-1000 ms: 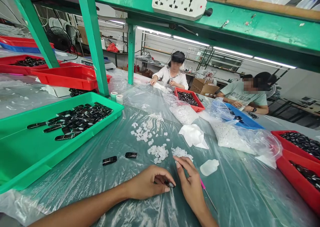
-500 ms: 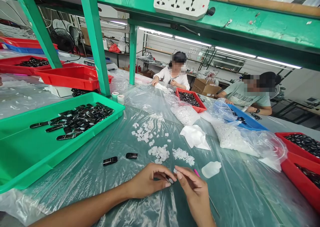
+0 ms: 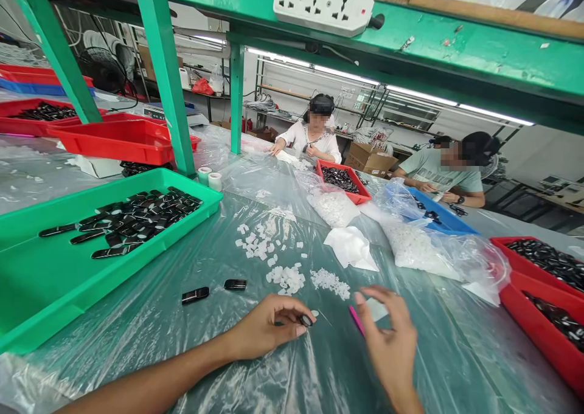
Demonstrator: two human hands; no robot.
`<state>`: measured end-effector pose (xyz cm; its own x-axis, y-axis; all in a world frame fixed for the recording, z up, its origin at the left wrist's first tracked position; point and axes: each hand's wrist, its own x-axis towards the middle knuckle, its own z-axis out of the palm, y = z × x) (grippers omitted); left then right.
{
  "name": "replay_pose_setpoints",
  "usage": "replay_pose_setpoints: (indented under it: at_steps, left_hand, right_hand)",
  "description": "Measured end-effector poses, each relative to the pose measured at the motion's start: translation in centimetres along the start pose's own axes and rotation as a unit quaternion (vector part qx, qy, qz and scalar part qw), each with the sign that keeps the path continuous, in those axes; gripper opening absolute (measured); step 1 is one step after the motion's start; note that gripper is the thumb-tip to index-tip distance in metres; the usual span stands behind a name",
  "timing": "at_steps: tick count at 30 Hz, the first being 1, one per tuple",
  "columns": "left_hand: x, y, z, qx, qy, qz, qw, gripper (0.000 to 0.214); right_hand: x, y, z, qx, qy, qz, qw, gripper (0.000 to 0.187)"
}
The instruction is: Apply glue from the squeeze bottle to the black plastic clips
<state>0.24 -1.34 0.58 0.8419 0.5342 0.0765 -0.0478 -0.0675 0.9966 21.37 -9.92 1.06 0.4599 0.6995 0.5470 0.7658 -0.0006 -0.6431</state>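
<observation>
My left hand (image 3: 269, 327) pinches a small glossy black piece (image 3: 305, 320) with a pale oval end, held just above the plastic sheet. A little white bit (image 3: 314, 313) shows beside its fingertips; whether it is attached I cannot tell. My right hand (image 3: 390, 341) is apart from the left, thumb and fingers spread, with nothing visible between them. It hovers over a translucent white oval piece (image 3: 376, 310), partly covering it. Close to its thumb is the pink handle (image 3: 356, 320) of a thin tool. Two black pieces, one (image 3: 195, 295) left of the other (image 3: 235, 284), lie beyond my left forearm.
Piles of white bits (image 3: 285, 278) and smaller granules (image 3: 329, 283) lie ahead. A green tray (image 3: 114, 283) with black pieces stands left, red trays (image 3: 506, 289) right. White paper (image 3: 350, 248) and filled bags (image 3: 417, 250) lie beyond. Two co-workers sit across, under a green frame (image 3: 166, 73).
My right hand has parted from the left and moved right, its fingers spreading over the translucent oval piece. The left hand keeps the black piece. The view has shifted slightly.
</observation>
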Motion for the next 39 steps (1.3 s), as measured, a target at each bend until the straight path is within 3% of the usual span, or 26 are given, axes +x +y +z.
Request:
replay_pose_setpoints:
  at_steps: [2, 3, 4, 6, 7, 8, 10, 14, 18, 20, 25, 28, 30, 33, 39]
  left_hand:
    - [0.0, 0.1, -0.1, -0.004, 0.000, 0.000, 1.000, 0.026]
    - [0.0, 0.1, -0.1, -0.006, 0.001, 0.000, 1.000, 0.026]
    - [0.0, 0.1, -0.1, -0.009, 0.001, -0.001, 1.000, 0.026]
    - [0.1, 0.2, -0.1, -0.014, -0.003, -0.004, 1.000, 0.027]
    - [0.1, 0.1, -0.1, -0.016, -0.005, -0.005, 1.000, 0.028]
    - [0.1, 0.1, -0.1, -0.017, -0.009, -0.007, 1.000, 0.029]
    - [0.1, 0.0, 0.0, -0.018, -0.015, -0.012, 1.000, 0.031]
    - [0.0, -0.1, 0.0, -0.021, -0.018, -0.015, 0.999, 0.033]
    - [-0.1, 0.1, 0.0, -0.028, -0.022, -0.007, 0.999, 0.031]
    - [-0.2, 0.3, 0.0, -0.023, -0.021, -0.004, 0.999, 0.029]
    - [-0.2, 0.5, 0.1, 0.013, -0.004, 0.002, 1.000, 0.026]
    - [-0.1, 0.3, 0.2, 0.025, 0.021, 0.009, 0.999, 0.026]
    - [0.0, 0.1, 0.2, 0.029, 0.038, 0.011, 0.999, 0.026]
    - [0.1, 0.1, 0.2, 0.040, 0.051, 0.014, 0.998, 0.027]
    - [0.1, 0.0, 0.3, 0.083, 0.099, 0.030, 0.991, 0.025]
  right_hand:
    - [1.3, 1.3, -1.8, -0.037, 0.087, 0.054, 0.994, 0.038]
    - [1.9, 2.3, -2.8, -0.049, 0.084, 0.072, 0.993, 0.051]
    - [2.5, 3.5, -3.6, -0.046, 0.052, 0.093, 0.993, 0.065]
    - [3.3, 6.1, -4.8, -0.002, -0.111, 0.169, 0.979, 0.075]
    - [3.6, 7.3, -5.1, 0.022, -0.198, 0.210, 0.957, 0.074]
    - [3.6, 8.3, -5.2, 0.038, -0.248, 0.234, 0.940, 0.070]
    - [3.5, 9.4, -4.9, 0.062, -0.299, 0.247, 0.920, 0.055]
    - [3.2, 8.6, -3.6, 0.132, -0.287, 0.243, 0.917, 0.035]
    - [3.1, 6.3, -2.7, 0.208, -0.196, 0.237, 0.929, 0.037]
    - [2.7, 5.0, -2.3, 0.285, -0.166, 0.232, 0.915, 0.038]
    - [0.8, 1.2, -0.9, 0.536, -0.164, 0.229, 0.796, 0.025]
    - [-0.1, -0.5, 0.1, 0.608, -0.175, 0.238, 0.737, 0.024]
    - [-0.6, -0.9, 0.8, 0.627, -0.174, 0.259, 0.714, 0.020]
    - [-1.2, -0.6, 1.6, 0.617, -0.176, 0.290, 0.710, 0.018]
    - [-1.9, 0.1, 2.2, 0.558, -0.219, 0.268, 0.754, 0.025]
